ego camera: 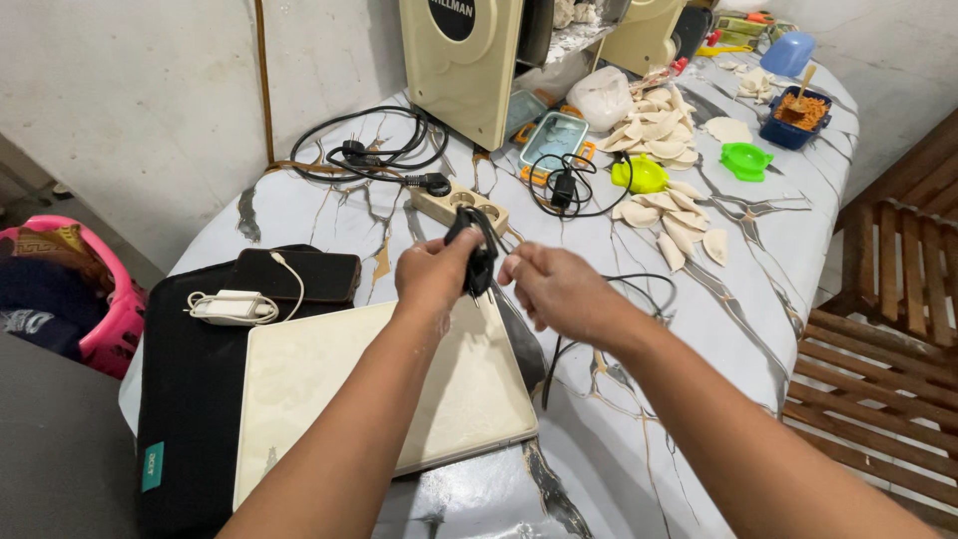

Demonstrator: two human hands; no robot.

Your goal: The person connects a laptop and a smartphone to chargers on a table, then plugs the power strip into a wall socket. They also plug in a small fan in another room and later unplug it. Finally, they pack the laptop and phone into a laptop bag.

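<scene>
While left hand (431, 274) grips bundled black cable (477, 250), right hand (559, 291) half-open beside it — power strip (459, 207) behind, laptop (379, 394) below.

hands: our left hand (431, 274) and right hand (559, 291) meet above the table (778, 289), a coiled cable (477, 252) between them.
below hands: a closed laptop (379, 399) lies on a sleeve (190, 399).
left: a charger (232, 307) sits on the sleeve, a phone (299, 274) just behind it.
behind: a power strip (459, 207); further back a machine (464, 60).
right rear: dumplings (679, 225) spread on the table.
</scene>
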